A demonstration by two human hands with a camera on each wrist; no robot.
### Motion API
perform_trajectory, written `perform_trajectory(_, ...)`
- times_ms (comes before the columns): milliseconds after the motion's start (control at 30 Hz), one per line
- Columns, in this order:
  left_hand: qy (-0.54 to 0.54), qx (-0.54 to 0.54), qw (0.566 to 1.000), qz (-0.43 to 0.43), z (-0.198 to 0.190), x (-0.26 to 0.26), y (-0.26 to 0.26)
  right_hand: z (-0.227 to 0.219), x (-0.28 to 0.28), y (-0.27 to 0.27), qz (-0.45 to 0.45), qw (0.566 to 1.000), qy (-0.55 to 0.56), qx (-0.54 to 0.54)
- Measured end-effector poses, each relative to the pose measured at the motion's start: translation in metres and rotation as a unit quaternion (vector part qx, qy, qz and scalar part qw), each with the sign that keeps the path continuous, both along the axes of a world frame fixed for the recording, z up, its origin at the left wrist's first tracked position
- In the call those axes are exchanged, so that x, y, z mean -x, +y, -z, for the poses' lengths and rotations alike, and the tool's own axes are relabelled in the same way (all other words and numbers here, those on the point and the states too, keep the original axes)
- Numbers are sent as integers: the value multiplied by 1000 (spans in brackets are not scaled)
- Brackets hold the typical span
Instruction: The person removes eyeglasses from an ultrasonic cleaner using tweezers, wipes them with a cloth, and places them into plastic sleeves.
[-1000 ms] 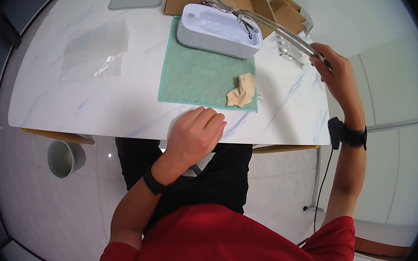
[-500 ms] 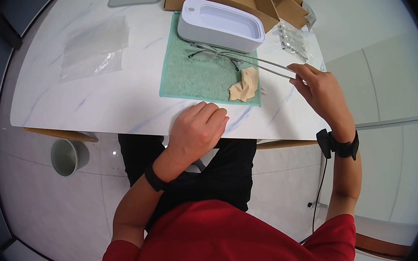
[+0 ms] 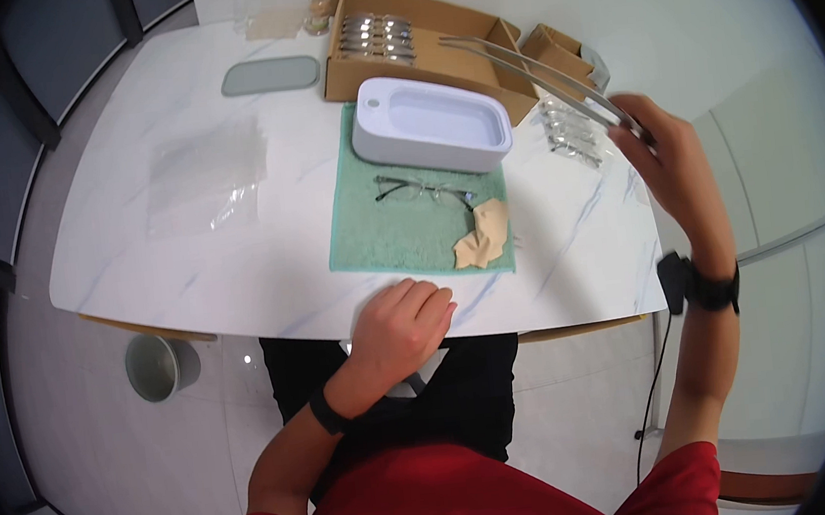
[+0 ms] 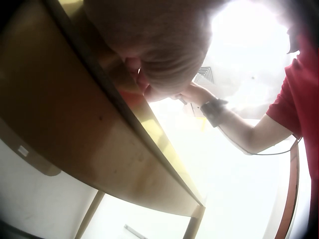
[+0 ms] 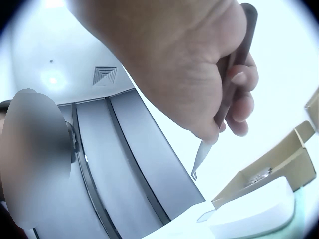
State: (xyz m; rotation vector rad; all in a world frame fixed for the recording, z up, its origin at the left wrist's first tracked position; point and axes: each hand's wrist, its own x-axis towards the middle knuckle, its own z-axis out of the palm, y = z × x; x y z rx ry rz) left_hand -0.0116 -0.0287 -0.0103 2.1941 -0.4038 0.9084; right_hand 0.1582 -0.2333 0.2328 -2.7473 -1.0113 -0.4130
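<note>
Right hand [image 3: 669, 155]: gripping tweezers [image 5: 246, 37], beyond right end of white tub [image 3: 422, 150] | just lifted clear of eyeglasses [image 3: 423, 188], now lying on towel [image 3: 370, 232] before tub | set-down apparently complete

left hand [image 4: 159, 52] cut off by left wrist view's top edge, tweezers [image 5: 227, 97] partly covered by right hand [image 5: 187, 64], person's head [image 5: 36, 157] blurred in right wrist view

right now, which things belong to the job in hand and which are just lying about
Likely in the job: tweezers in the right hand, glasses, white tub, green towel, tan cloth, open box.

Apparently just lying about: plastic bag, grey bin, small carton.
</note>
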Motion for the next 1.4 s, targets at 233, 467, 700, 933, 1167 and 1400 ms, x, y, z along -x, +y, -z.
perform_trajectory(233,23,4,1000,-1,-4,1,2,36,-104,51,-58,996,-16,65)
perform_trajectory(467,45,-15,999,13,-10,1,6,49,-134,82,-68,988,-22,138)
perform_trajectory(700,66,-12,997,22,-12,0,6,59,-150,93,-62,988,-23,139)
perform_trajectory(933,77,-30,996,29,-12,0,8,68,-164,105,-53,984,-23,166)
perform_trajectory(1167,81,-32,996,30,-12,0,8,77,-172,117,-60,981,-22,182)
perform_trajectory(1400,67,-33,997,28,-10,0,8,72,-163,114,-69,978,-15,198)
